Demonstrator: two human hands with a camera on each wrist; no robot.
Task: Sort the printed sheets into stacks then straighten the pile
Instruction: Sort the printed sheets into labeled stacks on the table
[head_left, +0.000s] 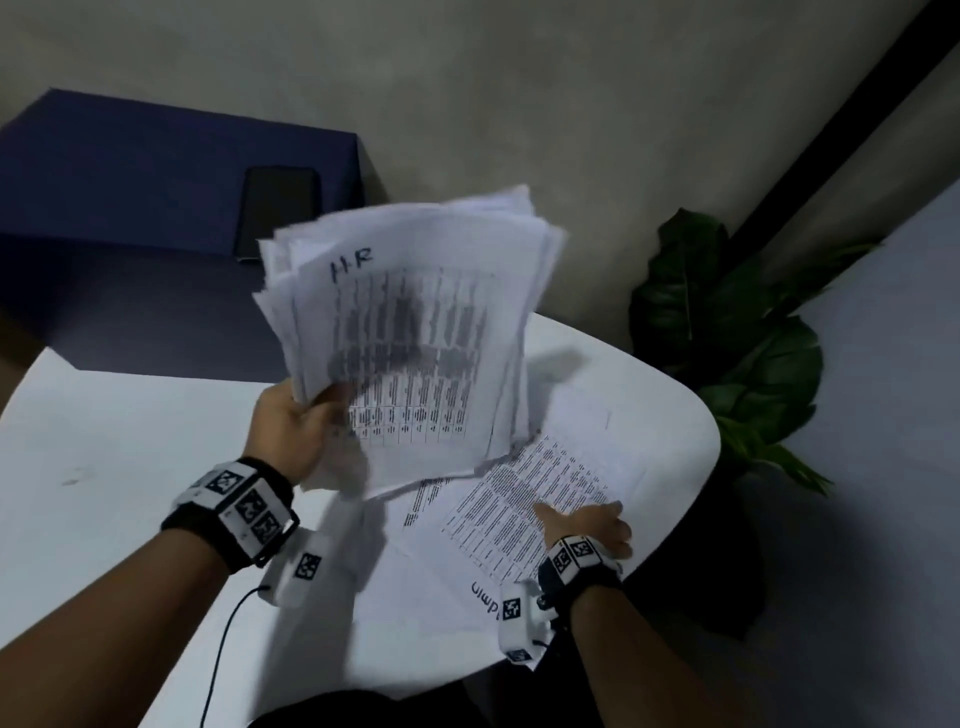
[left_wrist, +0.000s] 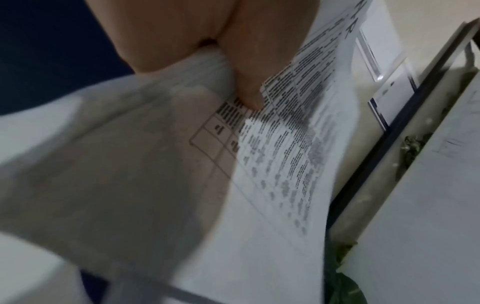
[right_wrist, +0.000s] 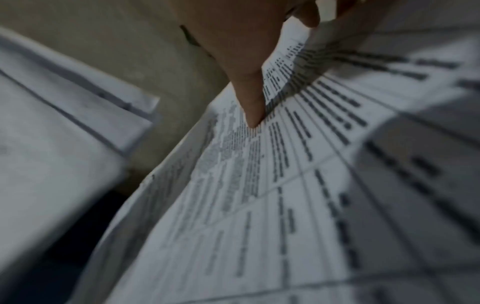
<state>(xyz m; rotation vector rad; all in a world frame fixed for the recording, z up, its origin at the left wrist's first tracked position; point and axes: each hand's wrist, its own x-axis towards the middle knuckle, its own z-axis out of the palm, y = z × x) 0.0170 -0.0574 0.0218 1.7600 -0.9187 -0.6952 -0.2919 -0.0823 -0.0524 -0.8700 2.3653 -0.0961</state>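
My left hand (head_left: 304, 415) grips the lower left corner of a thick, uneven stack of printed sheets (head_left: 415, 322) and holds it tilted above the white table (head_left: 104, 441). The top sheet bears a handwritten "HR". In the left wrist view the thumb (left_wrist: 246, 78) pinches the stack (left_wrist: 285, 148) from the front. A printed sheet (head_left: 514, 499) with "Admin" written at its near end lies on the table at the right, over other sheets. My right hand (head_left: 587, 519) rests on that sheet near its right edge. Its thumb (right_wrist: 250, 111) presses down on the print (right_wrist: 285, 185).
A dark blue box (head_left: 130, 171) stands at the back left with a black phone (head_left: 280, 208) on it. A green plant (head_left: 727, 322) sits beyond the table's rounded right edge. A thin black cable (head_left: 223, 649) hangs from my left wrist device.
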